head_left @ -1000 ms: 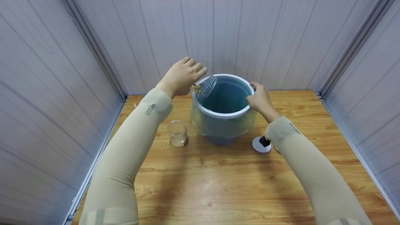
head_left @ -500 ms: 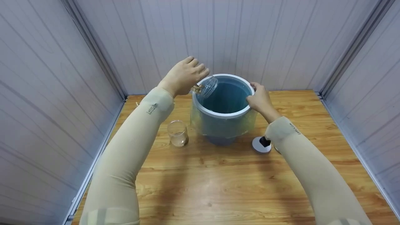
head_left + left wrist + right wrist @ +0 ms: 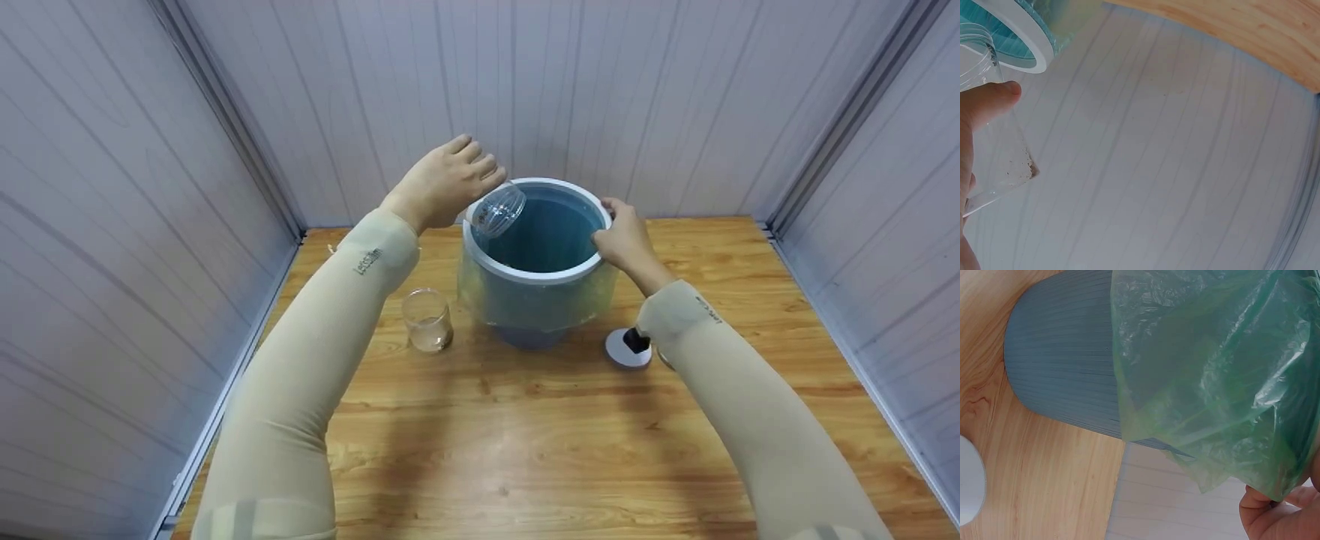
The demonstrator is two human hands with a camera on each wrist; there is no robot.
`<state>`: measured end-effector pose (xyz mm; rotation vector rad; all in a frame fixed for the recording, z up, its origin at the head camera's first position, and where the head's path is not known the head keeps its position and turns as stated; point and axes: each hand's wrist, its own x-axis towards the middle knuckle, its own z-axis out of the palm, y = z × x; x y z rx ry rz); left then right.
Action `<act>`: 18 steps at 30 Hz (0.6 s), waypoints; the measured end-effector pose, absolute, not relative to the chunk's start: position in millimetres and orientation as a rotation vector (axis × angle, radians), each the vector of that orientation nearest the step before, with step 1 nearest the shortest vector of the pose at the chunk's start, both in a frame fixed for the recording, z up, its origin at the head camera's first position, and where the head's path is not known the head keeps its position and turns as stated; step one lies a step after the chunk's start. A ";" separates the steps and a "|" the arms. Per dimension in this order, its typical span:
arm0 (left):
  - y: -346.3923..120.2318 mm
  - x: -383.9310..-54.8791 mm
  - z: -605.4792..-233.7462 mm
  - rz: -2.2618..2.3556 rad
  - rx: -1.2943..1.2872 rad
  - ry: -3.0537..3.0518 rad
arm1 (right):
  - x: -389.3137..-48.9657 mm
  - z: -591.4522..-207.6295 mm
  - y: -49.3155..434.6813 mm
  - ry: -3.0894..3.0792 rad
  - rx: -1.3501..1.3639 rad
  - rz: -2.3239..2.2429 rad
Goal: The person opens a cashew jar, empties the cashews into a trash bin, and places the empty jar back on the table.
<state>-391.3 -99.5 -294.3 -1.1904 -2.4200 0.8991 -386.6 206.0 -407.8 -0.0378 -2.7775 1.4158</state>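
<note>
My left hand (image 3: 450, 184) holds a clear jar (image 3: 501, 211) tipped mouth-down over the left side of the trash can's opening. In the left wrist view, the thumb lies along the jar's side, and a few brown crumbs (image 3: 1032, 169) cling near its base. The blue ribbed trash can (image 3: 1055, 349) has a white rim (image 3: 544, 276) and a thin greenish bag (image 3: 1185, 365) draped down its outside. At the rim's right side, my right hand (image 3: 624, 234) grips the edge, fingers and thumb curled over it. The inside of the trash can is dark blue; its bottom is hidden.
A clear glass cup (image 3: 427, 321) stands on the wooden table (image 3: 502, 450), left of the trash can. To the right lies a white disc (image 3: 624, 351) with a black piece on it; another round thing beside it is mostly hidden by the sleeve. Pale panelled walls (image 3: 360, 90) enclose three sides.
My left hand has shifted slightly right and tipped the jar further. The clump of brown bits seen in the jar earlier has left it, apart from crumbs. My right hand stays put.
</note>
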 end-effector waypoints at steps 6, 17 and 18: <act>-101.7 -391.0 -297.1 0.800 -1.182 -2.439 | -386.5 -406.9 207.6 -2.779 -0.034 1.416; -107.5 -390.9 -306.2 0.413 -1.110 -2.508 | -386.4 -407.7 209.7 -2.776 -0.030 1.405; -108.3 -390.9 -307.5 0.375 -1.101 -2.512 | -386.4 -407.4 209.4 -2.778 -0.034 1.408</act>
